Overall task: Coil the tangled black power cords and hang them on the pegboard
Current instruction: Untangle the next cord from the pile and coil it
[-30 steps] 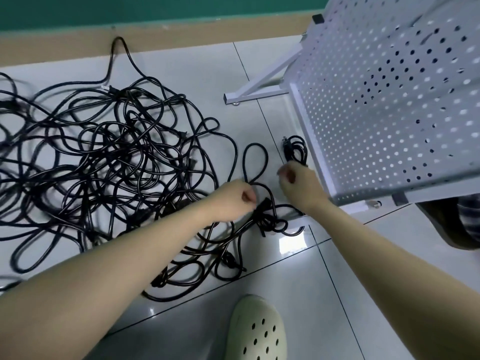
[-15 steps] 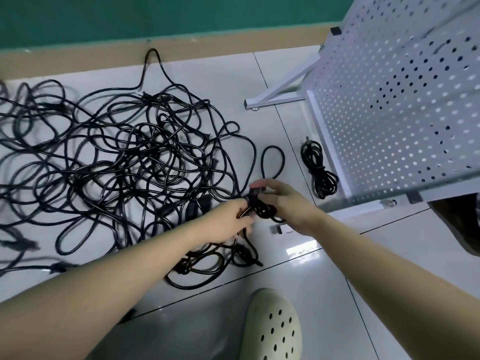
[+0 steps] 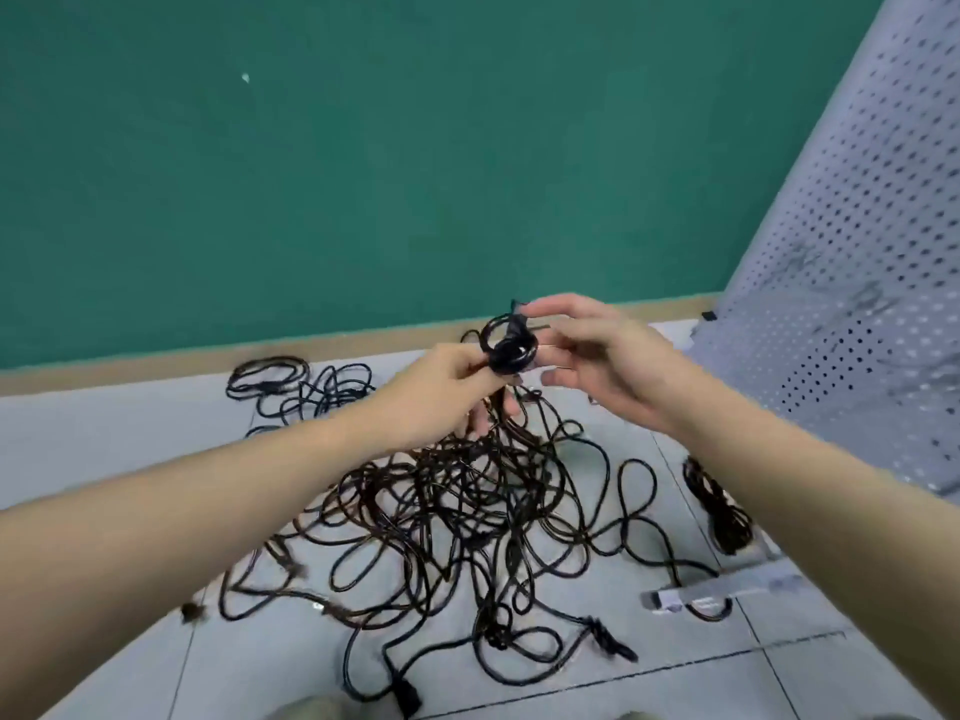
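Observation:
A big tangle of black power cords [image 3: 457, 511] lies spread on the grey tiled floor. Raised above it, my left hand [image 3: 441, 392] grips a small coiled bunch of black cord [image 3: 509, 348], whose strands trail down into the tangle. My right hand [image 3: 597, 350] is just right of the bunch; its thumb and forefinger pinch the plug end at the bunch's top, the other fingers loosely spread. The white pegboard [image 3: 857, 278] stands tilted at the right. One coiled cord [image 3: 719, 511] lies on the floor by the pegboard's base.
A green wall with a tan skirting board [image 3: 156, 363] runs behind the cords. The pegboard's white foot bar [image 3: 727, 592] lies on the floor at the right. Shoe tips show at the bottom edge [image 3: 306, 711].
Both hands have lifted from floor level with the cord bunch, which now hangs in the air. The view has tipped up toward the wall.

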